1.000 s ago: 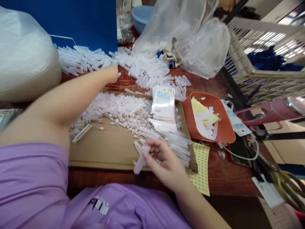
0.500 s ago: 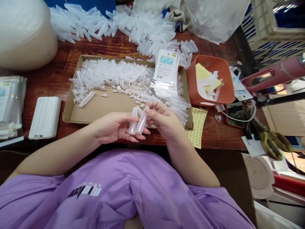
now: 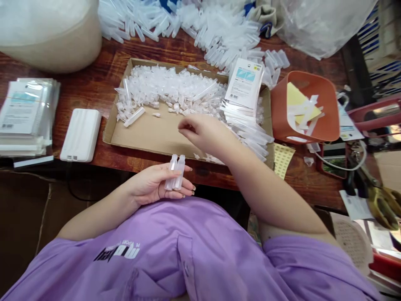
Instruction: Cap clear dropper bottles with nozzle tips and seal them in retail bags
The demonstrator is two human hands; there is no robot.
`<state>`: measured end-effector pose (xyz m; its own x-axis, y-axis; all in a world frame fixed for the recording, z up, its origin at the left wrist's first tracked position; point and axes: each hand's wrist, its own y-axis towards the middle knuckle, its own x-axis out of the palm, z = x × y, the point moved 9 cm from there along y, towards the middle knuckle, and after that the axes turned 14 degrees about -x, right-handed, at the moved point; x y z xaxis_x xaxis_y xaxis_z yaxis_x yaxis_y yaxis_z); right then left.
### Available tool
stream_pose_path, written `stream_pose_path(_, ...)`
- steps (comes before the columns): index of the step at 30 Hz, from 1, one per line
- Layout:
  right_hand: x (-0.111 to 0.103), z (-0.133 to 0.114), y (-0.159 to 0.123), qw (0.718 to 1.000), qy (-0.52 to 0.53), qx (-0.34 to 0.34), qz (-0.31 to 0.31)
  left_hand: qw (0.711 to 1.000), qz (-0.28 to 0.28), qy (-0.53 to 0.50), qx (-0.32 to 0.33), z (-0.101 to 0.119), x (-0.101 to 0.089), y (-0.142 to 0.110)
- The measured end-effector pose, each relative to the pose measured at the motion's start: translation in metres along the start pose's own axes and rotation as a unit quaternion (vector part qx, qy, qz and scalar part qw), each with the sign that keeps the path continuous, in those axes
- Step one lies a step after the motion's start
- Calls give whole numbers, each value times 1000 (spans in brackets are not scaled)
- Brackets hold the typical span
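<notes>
My left hand [image 3: 156,184] lies palm up near my lap, fingers curled under two small clear plastic tubes [image 3: 175,177] held side by side. My right hand [image 3: 203,131] reaches over the shallow cardboard tray [image 3: 140,133], fingertips pinched together just above the tray floor beside the heap of small clear caps [image 3: 169,90]. Whether anything is between those fingertips I cannot make out. A stack of flat packets [image 3: 244,81] lies at the tray's right end.
A pile of clear tubes [image 3: 216,29] lies beyond the tray. An orange bin [image 3: 326,121] with paper strips stands to the right, scissors [image 3: 379,200] farther right. A white block [image 3: 81,133] and stacked packets [image 3: 25,113] are on the left, a big plastic bag [image 3: 46,29] behind.
My left arm came back from the far tube pile and took the two tubes. My right hand let go of them and moved forward over the tray. The view tilted down.
</notes>
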<state>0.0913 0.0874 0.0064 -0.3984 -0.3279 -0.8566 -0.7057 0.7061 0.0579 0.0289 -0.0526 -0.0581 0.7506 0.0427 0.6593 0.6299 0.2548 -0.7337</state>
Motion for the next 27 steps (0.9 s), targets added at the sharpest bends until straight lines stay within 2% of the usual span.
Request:
stream_pose_path(3, 15, -12, 56, 994, -79, -63, -44, 1000, 9, -17, -6, -4, -2, 0)
stream_pose_path(5, 33, -18, 81, 986, -123, -88, -72, 999, 11, -37, -8, -4, -3, -1)
stream_pose_path(7, 49, -21, 93, 981, -144, -91, -97, 998, 12, -61, -10, -3, -4, -2)
stream_pose_path(9, 57, -22, 92, 980, -150, -78, -105, 997, 17, -77, -12, -1, -7, -3)
stream_pose_path(12, 57, -19, 76, 981, -153, -55, -109, 996, 24, -85, -19, -1, -10, -3)
stream_pose_path(14, 47, -17, 59, 988, -111, -46, -93, 996, 20, -83, -16, -1, -10, -2)
stream_pose_path(17, 25, -6, 23, 996, 84, -4, -21, 998, 7, -57, -1, -1, -6, 0)
stream_pose_path(19, 20, 4, -6, 962, 269, 47, 6, 999, -3, -31, 13, -1, -1, 1)
stream_pose_path(22, 22, 10, -44, 883, 458, 99, 2, 1000, -13, -1, 26, -3, 5, 4)
stream_pose_path(25, 24, 9, -68, 842, 524, 130, -5, 998, -19, 47, 25, -6, 11, 9)
stream_pose_path(27, 22, 8, -76, 837, 530, 136, 4, 996, -16, 87, 31, -6, 13, 11)
